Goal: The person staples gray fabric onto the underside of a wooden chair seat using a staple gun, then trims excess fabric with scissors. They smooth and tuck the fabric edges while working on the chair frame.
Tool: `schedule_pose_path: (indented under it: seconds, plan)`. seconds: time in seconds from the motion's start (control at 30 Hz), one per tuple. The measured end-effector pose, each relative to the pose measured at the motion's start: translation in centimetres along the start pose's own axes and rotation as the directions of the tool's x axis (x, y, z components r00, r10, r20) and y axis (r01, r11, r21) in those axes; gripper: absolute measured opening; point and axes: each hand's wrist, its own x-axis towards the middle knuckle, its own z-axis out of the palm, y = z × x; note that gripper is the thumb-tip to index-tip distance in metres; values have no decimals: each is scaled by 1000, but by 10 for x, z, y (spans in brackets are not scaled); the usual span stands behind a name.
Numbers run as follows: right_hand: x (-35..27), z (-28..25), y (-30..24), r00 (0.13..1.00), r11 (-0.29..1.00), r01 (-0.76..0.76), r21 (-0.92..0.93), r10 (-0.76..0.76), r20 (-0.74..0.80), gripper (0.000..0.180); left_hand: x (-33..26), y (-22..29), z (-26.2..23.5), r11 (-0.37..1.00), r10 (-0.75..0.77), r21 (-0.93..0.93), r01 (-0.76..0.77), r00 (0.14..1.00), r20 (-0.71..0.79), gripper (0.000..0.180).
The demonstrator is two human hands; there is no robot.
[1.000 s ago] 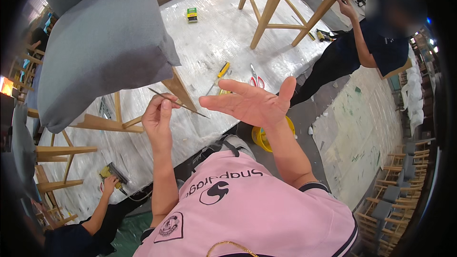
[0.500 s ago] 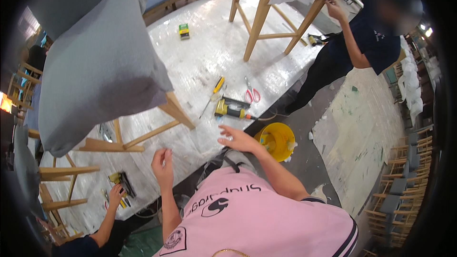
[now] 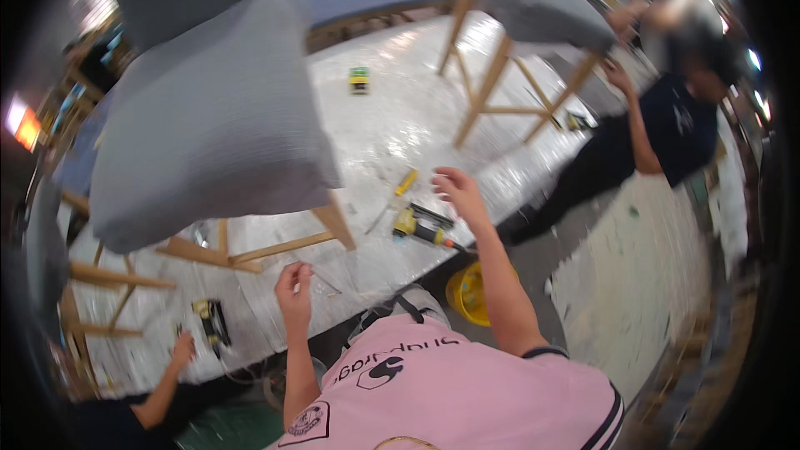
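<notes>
My right hand (image 3: 461,193) reaches over the plastic-covered table (image 3: 375,137), fingers apart and slightly bent, with nothing seen in it. Just left of it lie a yellow-handled screwdriver (image 3: 406,182) and a yellow-and-black staple gun (image 3: 414,225). The scissors are hidden behind this hand. My left hand (image 3: 294,290) is raised near the front edge, its fingertips closed together; what they hold, if anything, is too small to make out. Beyond it stands a chair with a grey fabric seat (image 3: 208,125) and wooden legs.
A yellow bucket (image 3: 469,293) stands on the floor below the edge. At the right, a co-worker (image 3: 675,121) handles another grey chair (image 3: 533,4). A co-worker's hand (image 3: 183,348) is near a second staple gun (image 3: 212,322) at lower left. A small green-and-yellow box (image 3: 358,80) lies farther back.
My right hand has moved forward, past the staple gun to where the scissors lay. My left hand stays near the edge. The lower-left co-worker's hand has drawn back from the staple gun.
</notes>
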Motion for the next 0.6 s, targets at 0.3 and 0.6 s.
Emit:
schedule_pose_path:
  seconds: [0.3, 0.6]
  plan:
    - [-41, 82, 26, 844, 982, -109, -152, 172, 508, 46, -9, 33, 23, 997, 64, 53, -62, 997, -51, 20]
    - [-114, 191, 43, 415, 979, -130, -155, 196, 888, 31, -59, 20, -3, 995, -44, -101, 16, 960, -277, 20]
